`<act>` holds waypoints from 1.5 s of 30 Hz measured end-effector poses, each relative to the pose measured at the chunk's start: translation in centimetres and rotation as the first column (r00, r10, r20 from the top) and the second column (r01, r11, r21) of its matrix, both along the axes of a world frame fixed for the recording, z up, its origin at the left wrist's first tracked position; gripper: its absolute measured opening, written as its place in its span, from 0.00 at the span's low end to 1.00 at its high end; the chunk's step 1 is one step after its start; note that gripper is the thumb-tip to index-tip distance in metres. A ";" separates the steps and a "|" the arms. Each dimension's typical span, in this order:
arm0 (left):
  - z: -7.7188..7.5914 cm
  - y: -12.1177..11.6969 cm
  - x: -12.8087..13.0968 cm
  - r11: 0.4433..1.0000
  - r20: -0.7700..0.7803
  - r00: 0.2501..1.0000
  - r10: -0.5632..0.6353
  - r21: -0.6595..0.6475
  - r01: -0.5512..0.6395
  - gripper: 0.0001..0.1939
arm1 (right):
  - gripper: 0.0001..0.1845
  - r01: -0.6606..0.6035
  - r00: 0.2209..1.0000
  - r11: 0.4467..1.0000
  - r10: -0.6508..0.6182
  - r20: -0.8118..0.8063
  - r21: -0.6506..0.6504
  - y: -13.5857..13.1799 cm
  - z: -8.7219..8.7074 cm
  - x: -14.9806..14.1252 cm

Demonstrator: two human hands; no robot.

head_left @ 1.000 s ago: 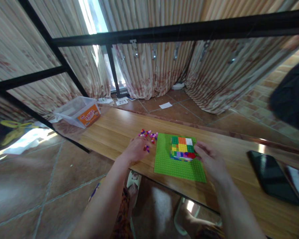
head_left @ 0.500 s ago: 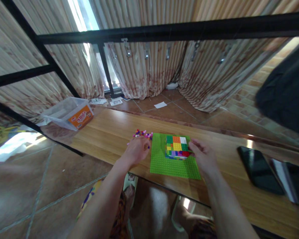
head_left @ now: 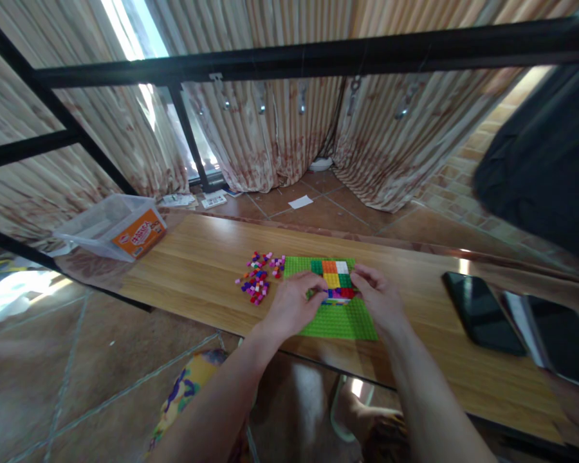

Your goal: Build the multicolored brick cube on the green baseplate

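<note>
A green baseplate point(head_left: 340, 321) lies on the wooden table point(head_left: 202, 257). On it stands a block of small coloured bricks point(head_left: 335, 276), with orange, white, yellow, green and red on top. My left hand point(head_left: 294, 305) lies over the block's left side with its fingers curled, thumb and fingertips at the block's edge. My right hand point(head_left: 379, 296) grips the block's right side. A loose pile of small bricks point(head_left: 258, 280) lies just left of the plate.
A clear plastic box with an orange label point(head_left: 116, 225) sits at the table's far left end. Two dark phones point(head_left: 482, 312) point(head_left: 557, 341) lie on the right. A black metal frame crosses above, curtains hang behind, and a dark garment point(head_left: 545, 161) is at right.
My left hand has left the loose brick pile and moved right onto the block. The right hand stays at the block's right side. The view has shifted.
</note>
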State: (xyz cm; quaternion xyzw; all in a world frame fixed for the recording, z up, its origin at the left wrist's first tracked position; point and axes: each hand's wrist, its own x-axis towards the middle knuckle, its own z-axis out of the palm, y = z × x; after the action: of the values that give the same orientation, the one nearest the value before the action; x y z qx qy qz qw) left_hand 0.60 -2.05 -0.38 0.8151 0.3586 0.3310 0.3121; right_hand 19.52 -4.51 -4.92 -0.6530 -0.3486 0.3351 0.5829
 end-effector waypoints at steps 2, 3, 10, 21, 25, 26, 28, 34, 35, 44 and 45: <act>-0.1 -0.3 0.6 0.999 -0.029 1.000 -0.008 0.043 0.009 0.03 | 0.26 -0.001 1.000 1.000 0.001 0.007 -0.009 0.0 0.0 0.0; -0.2 -0.5 0.9 0.998 -0.048 0.999 -0.010 0.068 0.013 0.03 | 0.26 -0.003 1.000 1.000 0.003 0.010 -0.012 -0.1 0.1 0.0; -1.0 -1.0 2.3 0.980 -0.154 0.988 0.015 0.199 0.016 0.03 | 0.26 -0.022 1.000 1.000 0.022 0.009 -0.022 -0.2 0.4 0.0; -1.4 -1.1 3.1 0.973 -0.157 0.981 0.116 0.217 -0.080 0.04 | 0.28 -0.094 0.995 0.994 0.092 -0.029 -0.050 -0.6 0.8 -0.1; -1.4 -1.2 3.3 0.974 -0.149 0.979 0.138 0.198 -0.107 0.06 | 0.32 -0.182 0.981 0.980 0.176 -0.084 -0.077 -1.1 1.5 -0.2; -1.4 -1.3 3.3 0.975 -0.149 0.979 0.141 0.193 -0.111 0.07 | 0.32 -0.196 0.979 0.977 0.190 -0.071 -0.079 -1.2 1.6 -0.3; -1.5 -1.3 3.4 0.976 -0.155 0.977 0.147 0.186 -0.117 0.07 | 0.32 -0.223 0.975 0.972 0.221 -0.035 -0.075 -1.2 1.8 -0.3; -1.5 -1.4 3.5 0.976 -0.150 0.977 0.152 0.178 -0.124 0.08 | 0.33 -0.246 0.969 0.966 0.247 -0.003 -0.077 -1.1 1.9 -0.6; -1.5 -1.4 3.5 0.976 -0.150 0.977 0.151 0.178 -0.124 0.09 | 0.33 -0.242 0.970 0.967 0.242 -0.003 -0.076 -1.1 1.9 -0.6; -1.3 -1.4 3.4 0.981 -0.175 0.975 0.140 0.154 -0.113 0.08 | 0.31 -0.251 0.968 0.965 0.252 0.003 -0.079 -1.3 2.1 -0.4; -1.3 -1.4 3.4 0.981 -0.174 0.975 0.141 0.155 -0.115 0.08 | 0.30 -0.248 0.968 0.965 0.249 0.004 -0.079 -1.3 2.1 -0.4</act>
State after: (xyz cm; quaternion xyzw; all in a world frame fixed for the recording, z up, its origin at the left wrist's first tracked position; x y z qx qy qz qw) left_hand 4.02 -3.50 -1.66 0.8378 0.4129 0.2988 0.1958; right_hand 19.08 -5.81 -2.85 -0.6286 -0.4187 0.4142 0.5080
